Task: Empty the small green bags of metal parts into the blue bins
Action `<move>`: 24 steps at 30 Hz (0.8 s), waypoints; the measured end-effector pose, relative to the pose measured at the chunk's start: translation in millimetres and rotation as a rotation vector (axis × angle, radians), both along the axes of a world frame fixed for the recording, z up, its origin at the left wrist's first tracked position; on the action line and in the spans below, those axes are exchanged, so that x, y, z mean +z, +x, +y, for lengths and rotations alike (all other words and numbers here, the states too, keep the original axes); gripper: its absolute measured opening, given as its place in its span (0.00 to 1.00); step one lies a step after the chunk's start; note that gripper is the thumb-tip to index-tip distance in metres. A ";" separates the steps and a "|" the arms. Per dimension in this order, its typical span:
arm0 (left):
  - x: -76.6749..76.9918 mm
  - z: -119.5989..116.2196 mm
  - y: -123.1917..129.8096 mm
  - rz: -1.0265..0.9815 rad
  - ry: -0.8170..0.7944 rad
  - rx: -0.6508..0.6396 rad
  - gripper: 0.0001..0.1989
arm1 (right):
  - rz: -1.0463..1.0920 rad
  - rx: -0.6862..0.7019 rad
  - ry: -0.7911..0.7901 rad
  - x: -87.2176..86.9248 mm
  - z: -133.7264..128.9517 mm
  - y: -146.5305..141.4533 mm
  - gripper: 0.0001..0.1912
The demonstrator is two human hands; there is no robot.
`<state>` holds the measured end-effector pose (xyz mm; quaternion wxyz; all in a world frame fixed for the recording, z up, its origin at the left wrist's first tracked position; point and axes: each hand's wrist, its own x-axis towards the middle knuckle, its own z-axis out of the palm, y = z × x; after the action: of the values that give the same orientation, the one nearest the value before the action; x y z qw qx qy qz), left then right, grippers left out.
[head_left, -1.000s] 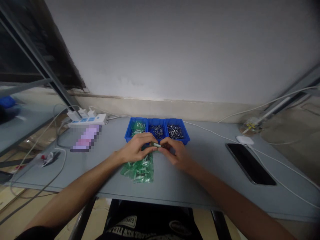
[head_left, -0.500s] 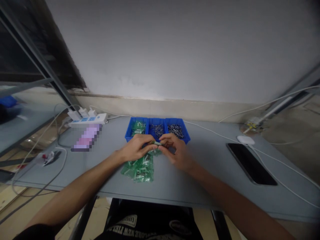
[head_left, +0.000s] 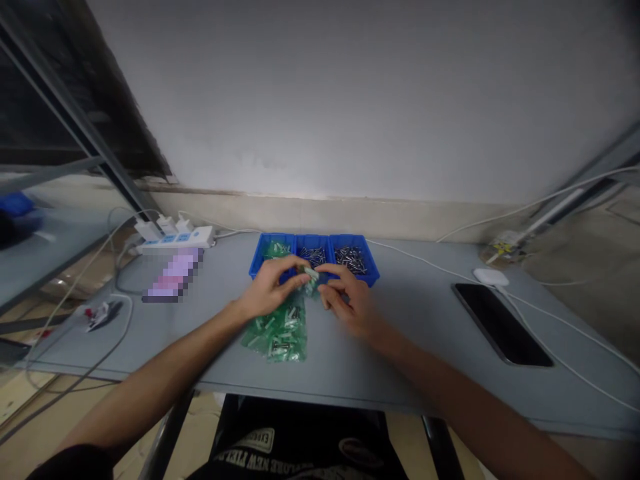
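Step in hand, judged: small green part [head_left: 311,273] pinched betw. fingertips of L hand [head_left: 270,293] & R hand [head_left: 347,303], just at 6 o'clock of blue bins [head_left: 314,256]; both hands' fingers clamped on it. Green bag pile [head_left: 279,332] lay at 6 o'clock of hands, on table [head_left: 425,333]. Next move likely needs fine fingertip alignment. Shirt print [head_left: 250,443] at 6 o'clock partly legible: "EXC...".

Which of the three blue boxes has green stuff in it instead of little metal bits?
The leftmost blue bin, just beyond the left hand. It holds green packets, while the middle bin and right bin hold small dark metal pieces.
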<state>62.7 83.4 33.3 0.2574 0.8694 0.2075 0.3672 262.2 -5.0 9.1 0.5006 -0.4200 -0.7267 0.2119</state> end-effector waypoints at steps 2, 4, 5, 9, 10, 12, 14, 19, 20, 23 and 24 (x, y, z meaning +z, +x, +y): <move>3.7 11.1 -6.7 -0.093 0.021 0.180 0.12 | -0.064 -0.044 0.068 -2.2 0.3 0.1 0.17; 6.5 25.9 -16.7 -0.120 0.075 0.340 0.17 | -0.166 -0.077 0.154 -5.1 2.2 2.2 0.15; 7.1 33.6 -22.0 -0.082 0.100 0.369 0.15 | -0.220 -0.077 0.192 -6.5 3.3 3.5 0.13; 3.1 57.5 -36.7 0.191 0.191 0.390 0.12 | -0.417 0.045 0.238 -10.1 4.2 6.0 0.09; 1.4 60.7 -38.4 0.275 0.231 0.377 0.13 | -0.458 0.092 0.217 -10.5 3.2 5.4 0.10; -1.1 64.4 -40.4 0.395 0.323 0.348 0.13 | -0.528 0.166 0.161 -10.7 0.3 3.3 0.12; -1.1 65.7 -42.1 0.441 0.401 0.334 0.16 | -0.575 0.213 0.120 -10.4 -3.0 0.7 0.15; 2.5 64.9 -44.2 0.472 0.452 0.321 0.23 | -0.654 0.243 0.137 -8.5 -9.6 -5.9 0.27; 2.6 64.3 -43.6 0.491 0.451 0.308 0.23 | -0.676 0.246 0.144 -8.0 -10.9 -7.5 0.29; 2.4 61.5 -40.2 0.532 0.439 0.251 0.22 | -0.763 0.254 0.154 -8.0 -14.5 -12.9 0.32; 2.6 60.3 -39.0 0.534 0.437 0.232 0.22 | -0.792 0.256 0.160 -8.7 -15.4 -14.6 0.32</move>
<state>23.7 143.7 35.9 -0.0410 0.9398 0.2812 0.1898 247.6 -20.4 0.4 0.1834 -0.3349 -0.9235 0.0374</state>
